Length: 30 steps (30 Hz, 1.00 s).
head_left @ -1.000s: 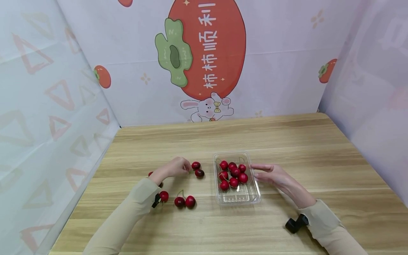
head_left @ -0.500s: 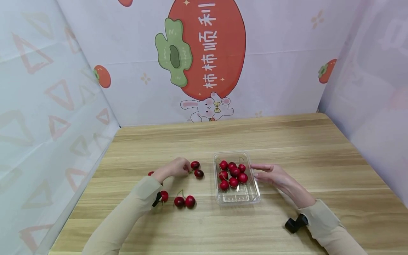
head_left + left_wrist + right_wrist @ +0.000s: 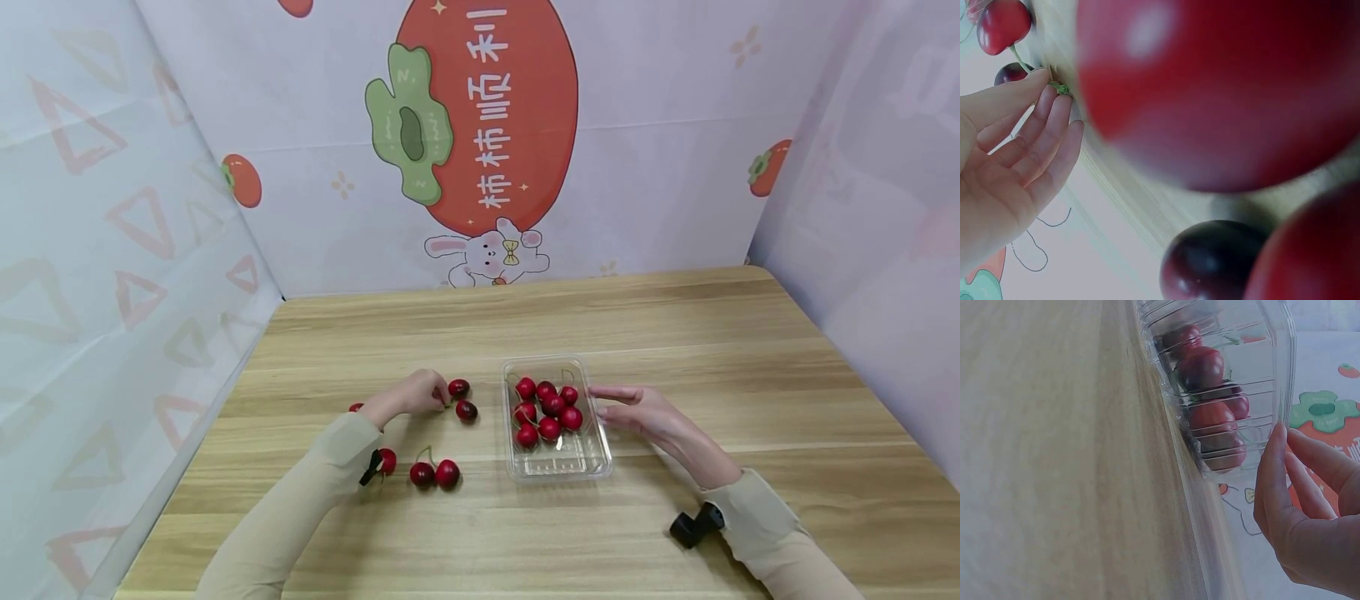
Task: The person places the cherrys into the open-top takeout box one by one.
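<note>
My left hand (image 3: pixel 420 392) pinches a green cherry stem (image 3: pixel 1060 88) between thumb and fingertips, low over the table. At its fingertips lie a dark red cherry (image 3: pixel 459 388) and another dark cherry (image 3: pixel 467 411). In the left wrist view, the stem runs up to a red cherry (image 3: pixel 1004 26). On the right, my right hand (image 3: pixel 648 414) touches the long side of a clear plastic box (image 3: pixel 558 468) with extended fingers, its fingertips at the rim. Several red cherries (image 3: pixel 550 428) with stems sit inside the box, mostly toward its far end.
Nearer the front lie a stemmed pair of cherries (image 3: pixel 435 474) and a single cherry (image 3: pixel 386 461) beside my left wrist. Another cherry (image 3: pixel 356 407) is partly hidden behind the left forearm. Everything rests on a wooden table (image 3: pixel 585 550), with printed cloth (image 3: pixel 652 167) behind.
The nearer of the two cherries at my left fingertips has shifted slightly left and toward me. My right hand and the box have barely moved.
</note>
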Each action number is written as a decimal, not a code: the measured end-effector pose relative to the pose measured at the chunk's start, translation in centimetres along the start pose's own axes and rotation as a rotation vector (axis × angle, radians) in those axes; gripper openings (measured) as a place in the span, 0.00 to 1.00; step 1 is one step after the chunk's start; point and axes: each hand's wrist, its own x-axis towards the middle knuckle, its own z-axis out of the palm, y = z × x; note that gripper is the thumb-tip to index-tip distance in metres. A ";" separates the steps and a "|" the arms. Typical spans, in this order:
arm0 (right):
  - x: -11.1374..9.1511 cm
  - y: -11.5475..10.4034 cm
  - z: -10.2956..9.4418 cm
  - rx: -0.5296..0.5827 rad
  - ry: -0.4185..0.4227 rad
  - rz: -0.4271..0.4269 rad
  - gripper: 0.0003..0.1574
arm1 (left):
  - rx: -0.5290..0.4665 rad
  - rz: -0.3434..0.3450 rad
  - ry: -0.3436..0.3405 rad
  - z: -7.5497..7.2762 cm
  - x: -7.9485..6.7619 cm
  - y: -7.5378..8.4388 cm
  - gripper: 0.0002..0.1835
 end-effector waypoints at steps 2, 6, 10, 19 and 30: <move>0.0 0.0 0.0 -0.007 -0.003 -0.003 0.30 | -0.005 0.006 0.002 0.0 0.0 0.0 0.04; 0.0 0.1 0.0 -0.024 -0.008 -0.010 0.31 | -0.013 0.019 0.006 0.0 0.0 -0.2 0.04; 0.0 0.1 0.0 -0.027 -0.009 -0.015 0.31 | -0.030 0.037 0.013 0.0 -0.2 -0.4 0.03; 0.1 0.0 -0.1 -0.033 -0.009 -0.024 0.30 | -0.045 0.067 0.054 -0.4 -0.7 -0.2 0.03; 0.0 0.0 0.0 -0.035 -0.010 -0.022 0.31 | -0.067 0.108 0.100 -0.8 -1.3 0.1 0.03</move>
